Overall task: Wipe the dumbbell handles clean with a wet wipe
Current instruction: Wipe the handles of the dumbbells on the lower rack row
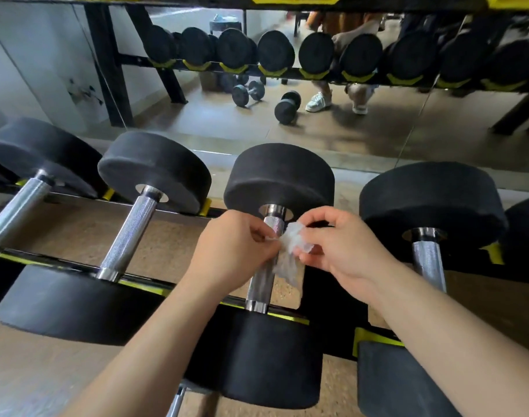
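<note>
- At the dumbbell rack (155, 286), our left hand (236, 246) and right hand (340, 246) share one crumpled wet wipe (290, 254). The left fingertips pinch a corner, and the right thumb and fingers pinch the bunched middle.
- The wipe hangs over the far half of the middle dumbbell handle (261, 285); we cannot tell whether it touches the steel.
- That handle runs straight away from us, from near weight to far weight, and passes between the two hands. Neither hand is clearly nearer.
- As we judge it, the wipe must next wrap the bar and travel along its length.
- The left neighbour handle (127, 236) and the right neighbour handle (428, 260) lie parallel on either side.
</note>
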Available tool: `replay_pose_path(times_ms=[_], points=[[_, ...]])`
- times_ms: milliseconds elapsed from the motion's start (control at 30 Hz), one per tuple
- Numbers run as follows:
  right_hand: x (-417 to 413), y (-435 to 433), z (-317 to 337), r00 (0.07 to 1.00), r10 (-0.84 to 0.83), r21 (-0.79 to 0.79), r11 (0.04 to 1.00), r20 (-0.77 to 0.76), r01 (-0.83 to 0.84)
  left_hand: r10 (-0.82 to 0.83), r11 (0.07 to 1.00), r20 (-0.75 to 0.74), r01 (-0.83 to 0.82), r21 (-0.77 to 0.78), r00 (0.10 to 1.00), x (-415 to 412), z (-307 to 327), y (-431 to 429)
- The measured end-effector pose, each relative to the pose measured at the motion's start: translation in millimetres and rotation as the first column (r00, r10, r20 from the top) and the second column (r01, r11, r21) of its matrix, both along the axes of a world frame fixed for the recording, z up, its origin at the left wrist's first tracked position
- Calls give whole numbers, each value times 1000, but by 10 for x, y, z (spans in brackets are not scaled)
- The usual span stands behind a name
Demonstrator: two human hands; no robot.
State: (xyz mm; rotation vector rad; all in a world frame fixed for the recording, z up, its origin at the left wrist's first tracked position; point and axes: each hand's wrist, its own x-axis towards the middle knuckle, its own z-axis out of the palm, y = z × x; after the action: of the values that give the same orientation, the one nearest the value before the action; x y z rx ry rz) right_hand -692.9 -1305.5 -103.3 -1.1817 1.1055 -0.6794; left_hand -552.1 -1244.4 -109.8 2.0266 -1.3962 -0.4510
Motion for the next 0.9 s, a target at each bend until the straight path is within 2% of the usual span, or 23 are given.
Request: replay_pose_path(times_ms=[133, 233, 333, 400, 467, 533, 600, 733, 833, 900], points=[[244, 29, -199, 984, -167, 65, 984, 57, 163, -21, 999, 208, 11, 51, 978, -11, 50, -2], [352, 144, -319, 968, -243, 30, 970, 59, 242, -100, 995, 221, 96, 31, 970, 24, 23, 56], [434, 147, -367, 929, -369, -180, 914, -2, 362, -127, 992, 171, 130, -7, 977, 55, -31, 112], [496, 88, -332, 904, -420, -369, 855, -79, 365, -126, 990, 153, 133, -38, 980, 82, -62, 116], [483, 53, -307, 899, -411, -506, 813, -148, 289, -123, 989, 136, 133, -68, 983, 103, -82, 99], [396, 122, -317, 916, -328, -565, 811, -231, 149, -109, 989, 107, 118, -89, 988, 136, -101, 75], [362, 168, -363, 917, -295, -574, 814, -270, 92, -109, 989, 70, 115, -89, 992, 181, -123, 46], [504, 47, -346, 879, -432, -614, 755, -200, 231, -147, 986, 61, 152, -74, 987, 231, -145, 27], [423, 88, -420, 906, -336, -541, 827, -259, 152, -161, 983, 48, 165, -86, 986, 243, -145, 20], [419, 118, -426, 937, -278, -431, 887, -210, 166, -160, 982, 47, 164, -96, 986, 257, -158, 2]])
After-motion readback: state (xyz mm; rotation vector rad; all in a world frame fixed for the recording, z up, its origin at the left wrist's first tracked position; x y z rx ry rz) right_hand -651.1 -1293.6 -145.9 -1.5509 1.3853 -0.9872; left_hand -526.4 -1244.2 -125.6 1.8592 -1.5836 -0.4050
